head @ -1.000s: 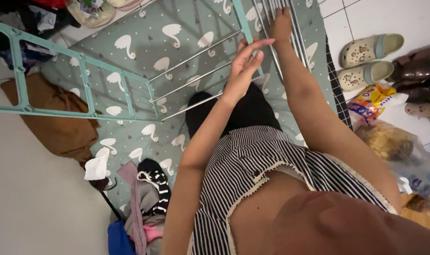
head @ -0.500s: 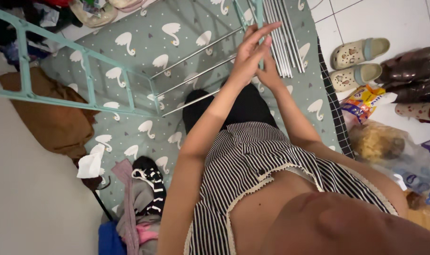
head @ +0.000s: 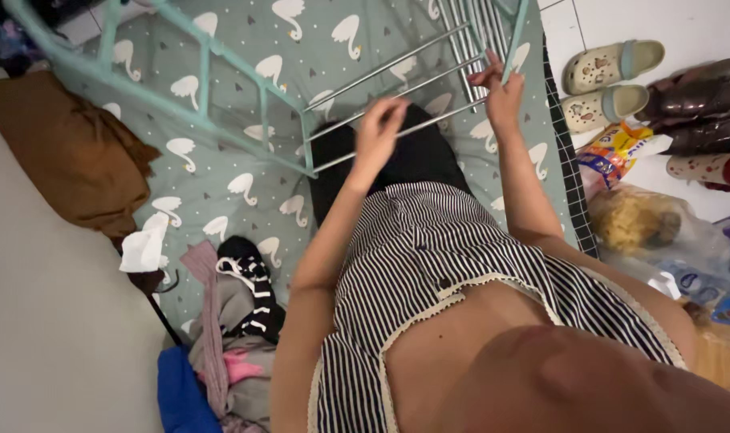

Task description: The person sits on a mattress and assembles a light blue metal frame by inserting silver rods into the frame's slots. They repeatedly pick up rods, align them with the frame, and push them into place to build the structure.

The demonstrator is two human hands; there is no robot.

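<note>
A drying rack with a teal frame (head: 204, 88) and thin metal rods (head: 381, 72) stands over a grey-green sheet with white swans (head: 245, 184). My left hand (head: 379, 132) has its fingers curled down on the nearest metal rod (head: 437, 120). Further right, my right hand (head: 501, 90) grips the rack's teal side bar (head: 516, 40) where that rod ends. I am wearing a black-and-white striped top (head: 429, 256).
A brown cloth (head: 68, 152) lies at the left, with a white tissue (head: 144, 248) below it. Crumpled clothes (head: 237, 321) are heaped at the bottom left. On the white tiled floor at the right are slippers (head: 610, 84), dark shoes (head: 698, 100) and plastic bags (head: 646, 224).
My hands were close together at the upper rods. They have moved apart: the left dropped to the nearest rod, the right shifted to the teal side bar.
</note>
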